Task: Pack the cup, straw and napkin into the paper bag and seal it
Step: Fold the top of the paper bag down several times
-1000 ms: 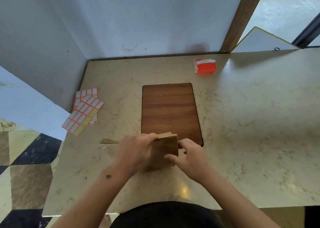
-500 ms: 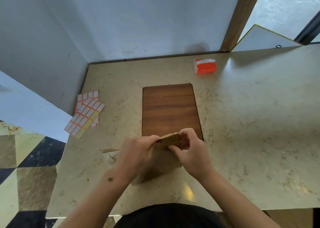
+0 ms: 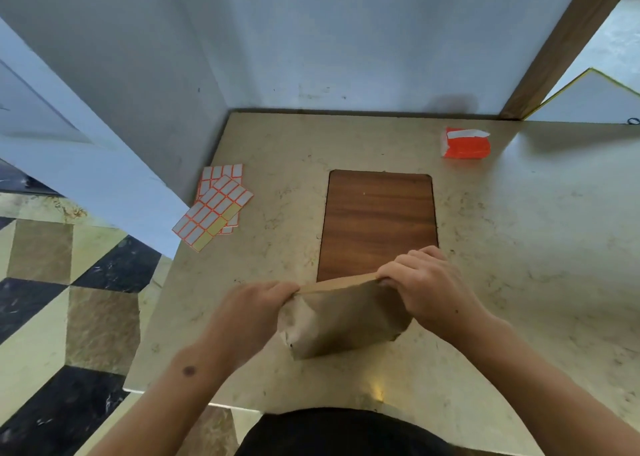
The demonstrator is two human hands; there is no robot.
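A brown paper bag stands on the marble table just in front of me, its top edge pressed into a flat fold. My left hand pinches the left end of that fold. My right hand pinches the right end. The bag bulges below the fold. Cup, straw and napkin are not visible; whatever is inside the bag is hidden.
A dark wooden board lies flat behind the bag. Sheets of orange-edged labels lie at the table's left edge. An orange tissue pack sits at the back right. Walls close off the back and left.
My hands have moved apart along the bag's top, from the middle to its two ends. The top now lies flattened into a long fold.
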